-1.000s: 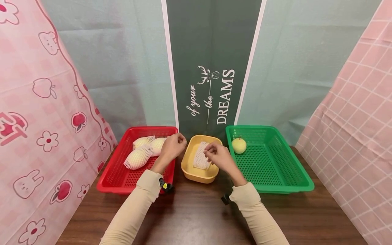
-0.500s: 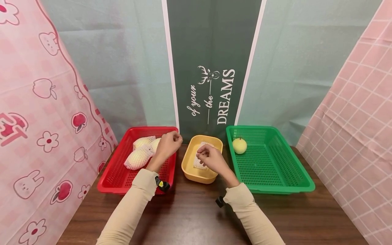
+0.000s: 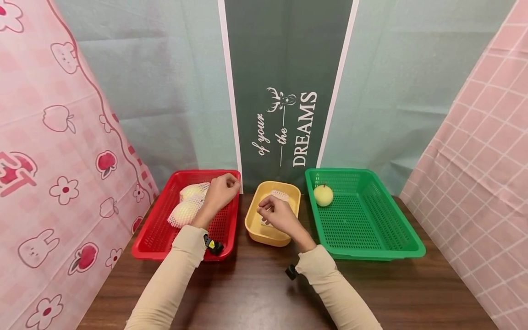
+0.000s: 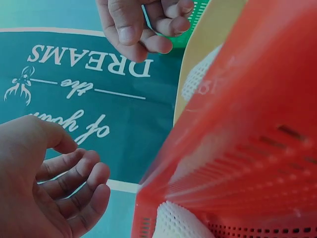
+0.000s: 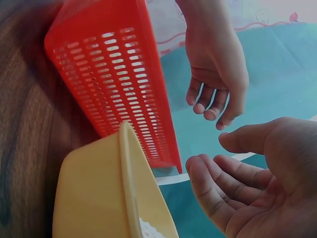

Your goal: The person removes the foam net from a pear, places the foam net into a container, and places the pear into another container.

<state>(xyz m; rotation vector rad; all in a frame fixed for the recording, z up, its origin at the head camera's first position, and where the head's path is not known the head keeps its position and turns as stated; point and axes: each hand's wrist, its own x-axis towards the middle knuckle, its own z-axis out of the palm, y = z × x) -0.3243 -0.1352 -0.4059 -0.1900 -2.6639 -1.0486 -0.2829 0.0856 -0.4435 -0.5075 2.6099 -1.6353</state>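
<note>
My left hand (image 3: 220,196) hovers over the red basket (image 3: 142,245) with loosely curled fingers and nothing in them. Beneath and beside it lie pale yellow fruits (image 3: 184,213) in white foam nets; the hand hides part of them. In the left wrist view a netted fruit (image 4: 179,222) shows at the basket's corner. My right hand (image 3: 281,216) hangs above the yellow tub (image 3: 252,231), fingers bent loosely and holding nothing. Inside that tub lies a white foam net (image 3: 279,194), partly covered by the hand. A round yellow-green pear (image 3: 323,195) sits bare in the green basket.
The green basket (image 3: 406,243) stands to the right of the tub on the brown wooden table (image 3: 264,284). Behind rises a green curtain (image 3: 284,55) with white lettering. Pink patterned cloths (image 3: 57,156) hang at both sides.
Both hands have moved left. The left hand has gone further over the red basket and now covers one netted fruit; the right has shifted across the tub, covering more of the foam net.
</note>
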